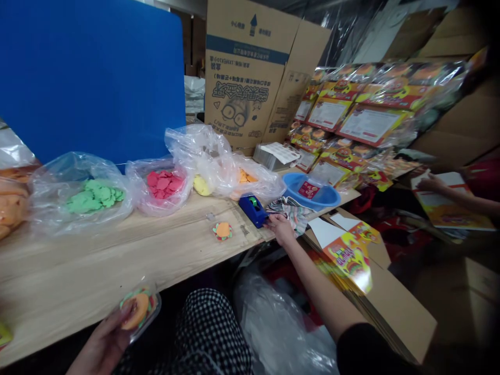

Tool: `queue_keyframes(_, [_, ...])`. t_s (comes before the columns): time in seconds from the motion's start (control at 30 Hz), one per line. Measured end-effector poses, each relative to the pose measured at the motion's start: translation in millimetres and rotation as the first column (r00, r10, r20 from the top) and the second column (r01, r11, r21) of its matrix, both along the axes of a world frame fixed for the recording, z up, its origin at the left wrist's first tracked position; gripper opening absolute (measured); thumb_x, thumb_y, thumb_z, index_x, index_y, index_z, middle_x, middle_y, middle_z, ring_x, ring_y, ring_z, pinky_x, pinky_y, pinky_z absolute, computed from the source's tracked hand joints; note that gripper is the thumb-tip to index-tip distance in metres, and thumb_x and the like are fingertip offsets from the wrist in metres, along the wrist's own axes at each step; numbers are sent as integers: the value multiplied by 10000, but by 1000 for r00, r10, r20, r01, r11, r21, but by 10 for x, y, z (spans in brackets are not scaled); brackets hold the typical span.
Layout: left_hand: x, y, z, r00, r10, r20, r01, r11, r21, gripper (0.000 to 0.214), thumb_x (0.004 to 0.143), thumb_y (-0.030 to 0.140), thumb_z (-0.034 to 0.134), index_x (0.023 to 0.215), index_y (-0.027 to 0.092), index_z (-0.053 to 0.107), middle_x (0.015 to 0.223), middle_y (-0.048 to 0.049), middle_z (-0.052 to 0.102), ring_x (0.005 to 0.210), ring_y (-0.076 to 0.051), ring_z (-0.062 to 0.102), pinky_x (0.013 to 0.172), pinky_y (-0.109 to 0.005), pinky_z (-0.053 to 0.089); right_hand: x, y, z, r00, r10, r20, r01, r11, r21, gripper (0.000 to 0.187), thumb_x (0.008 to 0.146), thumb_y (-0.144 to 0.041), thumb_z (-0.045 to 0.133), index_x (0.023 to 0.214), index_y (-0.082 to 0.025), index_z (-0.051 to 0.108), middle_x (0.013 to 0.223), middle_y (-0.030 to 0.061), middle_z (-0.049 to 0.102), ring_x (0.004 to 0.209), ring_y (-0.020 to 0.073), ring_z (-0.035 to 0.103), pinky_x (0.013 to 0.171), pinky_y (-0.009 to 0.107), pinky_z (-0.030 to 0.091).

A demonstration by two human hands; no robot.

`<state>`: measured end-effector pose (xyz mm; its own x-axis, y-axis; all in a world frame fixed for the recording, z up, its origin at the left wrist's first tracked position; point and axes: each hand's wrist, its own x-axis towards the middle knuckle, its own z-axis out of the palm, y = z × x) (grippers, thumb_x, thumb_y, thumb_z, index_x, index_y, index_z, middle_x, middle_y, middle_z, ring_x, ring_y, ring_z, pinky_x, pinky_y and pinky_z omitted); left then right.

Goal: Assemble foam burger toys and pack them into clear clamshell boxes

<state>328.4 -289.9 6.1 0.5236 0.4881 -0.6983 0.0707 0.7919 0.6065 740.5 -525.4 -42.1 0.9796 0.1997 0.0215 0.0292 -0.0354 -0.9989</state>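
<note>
My left hand [103, 341] is at the bottom left, below the table's front edge. It is shut on a small clear plastic packet [139, 310] holding a burger-shaped toy with an orange bun. Across the pale wooden table [78, 260], my right hand [280, 229] rests at the far edge. Its fingertips lie against a pile of striped scraps [287, 212], next to a blue tape dispenser [250, 210]. Any grip on the scraps is hard to make out. A small round orange and green piece [222, 230] lies on the bare wood between my hands.
Clear bags hold green pieces [94, 196], red pieces [162, 184] and yellow and orange pieces along the table's back. A blue basin [312, 191] stands beyond the scraps. A co-worker's hand [432, 183] rests on a printed card at right. Packaged cards [351, 114] and a cardboard box [246, 73] stand behind.
</note>
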Motion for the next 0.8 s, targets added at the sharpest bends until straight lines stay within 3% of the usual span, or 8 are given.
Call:
queue_keyframes(0.17, [166, 48, 63, 991, 88, 102, -90, 996, 19, 192, 668, 89, 576, 855, 107, 615, 932, -88, 656, 881, -220, 611, 766, -331, 522, -120, -22, -201, 998, -56, -22, 58, 994, 89, 407, 465, -522, 652, 578, -196, 438, 586, -16, 504, 578, 143, 530, 603, 341, 488])
queue_keyframes(0.3, [229, 25, 98, 953, 137, 271, -152, 988, 34, 168, 687, 138, 598, 848, 97, 621, 903, -85, 661, 869, -199, 609, 812, -325, 495, -258, -71, -256, 997, -54, -54, 59, 992, 112, 410, 452, -498, 675, 553, -191, 423, 621, -13, 510, 593, 129, 510, 618, 322, 461])
queue_keyframes(0.4, [255, 31, 95, 932, 171, 321, -210, 974, 89, 212, 659, 176, 643, 855, 99, 624, 871, -81, 667, 818, -180, 617, 769, -297, 498, -553, 42, -190, 998, 9, -66, -4, 997, 83, 358, 498, -454, 679, 659, -186, 504, 686, -15, 503, 614, 118, 473, 593, 275, 423])
queue_keyframes(0.47, [281, 35, 90, 921, 212, 328, -264, 956, 124, 224, 636, 175, 665, 841, 95, 626, 849, -79, 669, 774, -160, 621, 730, -267, 498, -926, 233, -43, 989, 148, 9, -148, 989, -16, 299, 609, -452, 619, 736, -194, 536, 746, 0, 506, 671, 129, 471, 606, 256, 400])
queue_keyframes(0.53, [312, 17, 89, 904, 245, 349, -309, 941, 138, 226, 623, 171, 675, 830, 92, 628, 841, -78, 670, 756, -150, 620, 721, -255, 491, -1413, 499, 177, 918, 386, 93, -378, 921, -91, 250, 708, -448, 533, 755, -203, 531, 802, 17, 501, 728, 149, 474, 636, 264, 395])
queue_keyframes(0.63, [348, -44, 87, 880, 271, 389, -344, 930, 131, 227, 618, 167, 678, 827, 91, 629, 846, -77, 668, 755, -149, 617, 725, -261, 482, -2122, 970, 487, 705, 663, 254, -631, 749, -202, 229, 807, -405, 425, 717, -206, 494, 806, 29, 479, 802, 171, 459, 717, 292, 385])
queue_keyframes(0.7, [350, -87, 83, 861, 288, 420, -367, 922, 120, 217, 612, 167, 681, 811, 94, 632, 830, -66, 667, 732, -141, 613, 702, -252, 477, -2449, 1250, 586, 607, 704, 369, -659, 705, -261, 238, 836, -374, 386, 683, -206, 458, 766, 29, 454, 790, 172, 441, 741, 310, 370])
queue_keyframes(0.8, [316, -127, 77, 826, 324, 461, -413, 905, 104, 196, 612, 167, 682, 793, 106, 636, 806, -45, 665, 701, -122, 605, 690, -234, 464, -2699, 1524, 572, 544, 711, 446, -610, 700, -373, 232, 850, -346, 382, 666, -210, 424, 719, 26, 436, 753, 177, 414, 710, 327, 354])
